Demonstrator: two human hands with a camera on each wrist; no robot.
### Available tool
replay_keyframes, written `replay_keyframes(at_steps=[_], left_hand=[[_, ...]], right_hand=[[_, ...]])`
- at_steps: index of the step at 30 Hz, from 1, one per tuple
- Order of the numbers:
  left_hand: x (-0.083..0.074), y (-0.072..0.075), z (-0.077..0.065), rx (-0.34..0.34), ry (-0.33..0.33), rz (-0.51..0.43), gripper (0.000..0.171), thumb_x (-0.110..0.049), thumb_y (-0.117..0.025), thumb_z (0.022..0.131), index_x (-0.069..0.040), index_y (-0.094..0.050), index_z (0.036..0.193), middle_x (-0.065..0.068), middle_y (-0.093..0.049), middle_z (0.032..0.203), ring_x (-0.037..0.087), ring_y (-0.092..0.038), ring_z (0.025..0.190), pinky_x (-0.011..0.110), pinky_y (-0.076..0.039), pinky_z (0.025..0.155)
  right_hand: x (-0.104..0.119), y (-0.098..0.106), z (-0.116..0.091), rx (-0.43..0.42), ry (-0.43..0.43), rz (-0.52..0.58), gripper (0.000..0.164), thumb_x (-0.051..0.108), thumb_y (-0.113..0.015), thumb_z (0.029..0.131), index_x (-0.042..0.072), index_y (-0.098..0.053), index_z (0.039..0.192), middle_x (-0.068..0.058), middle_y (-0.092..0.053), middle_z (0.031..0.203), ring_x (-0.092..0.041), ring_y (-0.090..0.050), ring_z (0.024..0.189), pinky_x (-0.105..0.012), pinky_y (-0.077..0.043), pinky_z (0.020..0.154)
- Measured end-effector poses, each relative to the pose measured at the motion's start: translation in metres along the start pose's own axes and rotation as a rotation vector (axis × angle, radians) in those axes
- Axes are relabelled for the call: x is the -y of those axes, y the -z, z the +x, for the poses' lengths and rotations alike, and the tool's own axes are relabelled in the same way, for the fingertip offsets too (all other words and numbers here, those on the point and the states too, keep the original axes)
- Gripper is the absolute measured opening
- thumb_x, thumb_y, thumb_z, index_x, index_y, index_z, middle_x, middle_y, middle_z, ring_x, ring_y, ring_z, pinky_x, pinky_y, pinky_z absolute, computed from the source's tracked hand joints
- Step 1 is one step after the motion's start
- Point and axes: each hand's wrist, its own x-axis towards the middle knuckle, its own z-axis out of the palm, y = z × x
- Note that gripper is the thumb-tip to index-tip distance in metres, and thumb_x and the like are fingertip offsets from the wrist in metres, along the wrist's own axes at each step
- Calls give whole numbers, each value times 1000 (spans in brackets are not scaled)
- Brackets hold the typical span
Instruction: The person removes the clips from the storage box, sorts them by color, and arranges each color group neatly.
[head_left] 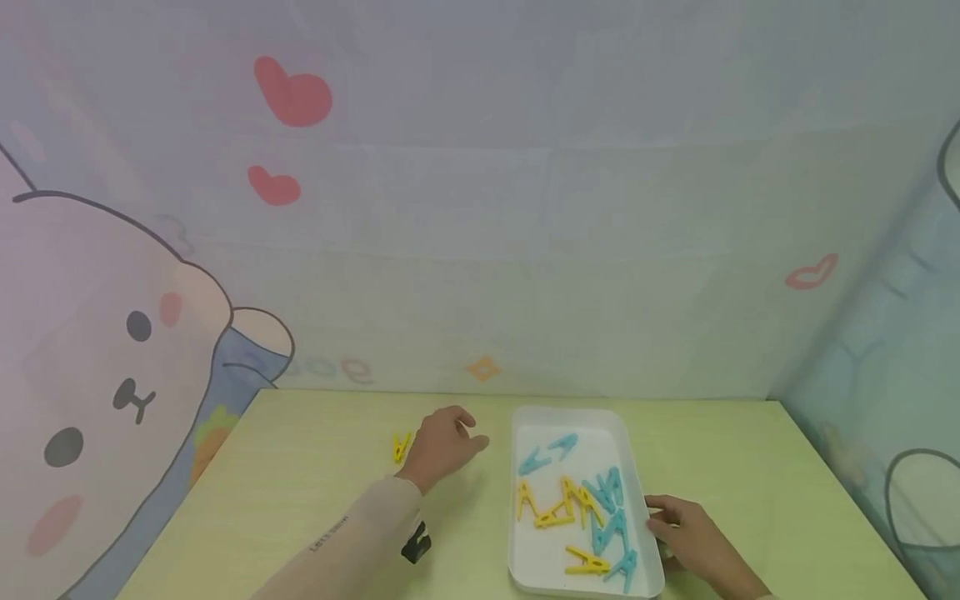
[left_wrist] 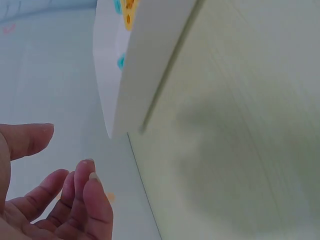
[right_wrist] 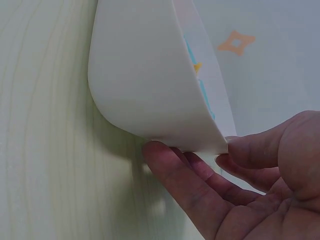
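Observation:
A white tray (head_left: pixel 525 533) lies on the table and holds several blue clothespins (head_left: pixel 609 533) and yellow clothespins (head_left: pixel 553 517). My right hand (head_left: pixel 693 537) is at the tray's right side; in the right wrist view the thumb is at the rim and the fingers meet the outer wall. To the left of the tray, my left hand (head_left: pixel 444 446) hovers above the table with loosely bent fingers and nothing in them. A single yellow clothespin (head_left: pixel 401 447) lies on the table just left of that hand. The left wrist view shows thumb and fingers apart.
Beneath everything is a pale yellow-green table (head_left: pixel 720 467), its far edge against a printed cloth backdrop (head_left: pixel 525 250). Another cloth side (head_left: pixel 892 375) stands along the right. A small black object (head_left: pixel 416 543) shows by the left forearm.

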Motion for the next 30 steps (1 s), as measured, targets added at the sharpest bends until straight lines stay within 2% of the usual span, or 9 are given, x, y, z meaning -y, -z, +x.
replay_keyframes(at_steps=[7, 15, 19, 24, 30], left_hand=[[-19, -25, -6, 79, -84, 12, 31, -25, -76, 84, -6, -67, 107, 0, -59, 85, 18, -55, 73, 37, -48, 66], [-37, -45, -14, 136, -120, 6, 29, -19, -77, 82, -5, -67, 105, 4, -61, 89, 18, -55, 75, 38, -48, 66], [-43, -55, -16, 163, -154, 47, 26, -18, -78, 80, -6, -69, 102, 3, -63, 87, 15, -56, 75, 33, -49, 66], [-50, -66, -17, 228, -202, 118, 23, -13, -77, 79, -5, -70, 100, -1, -62, 85, 12, -55, 75, 29, -48, 68], [-53, -76, -19, 278, -221, 235, 23, -14, -79, 79, -5, -70, 98, -2, -62, 82, 11, -55, 72, 27, -48, 67]], right_hand=[[1, 3, -1, 1, -17, -6, 39, -1, -52, 98, -13, -48, 135, -15, -64, 103, -28, -67, 86, -43, -58, 63], [-1, 1, 1, 2, -21, 8, 38, -1, -52, 98, -12, -49, 135, -15, -64, 103, -28, -67, 86, -43, -58, 63], [-2, 2, 1, 3, -27, -1, 38, -1, -52, 98, -11, -49, 135, -15, -64, 103, -27, -67, 86, -43, -58, 62], [-1, 3, 0, -3, -30, -14, 38, 0, -52, 99, -11, -49, 135, -16, -63, 103, -27, -66, 86, -42, -58, 63], [0, 2, -1, 7, -13, 21, 39, 0, -52, 99, -13, -48, 135, -16, -63, 103, -28, -67, 86, -44, -58, 63]])
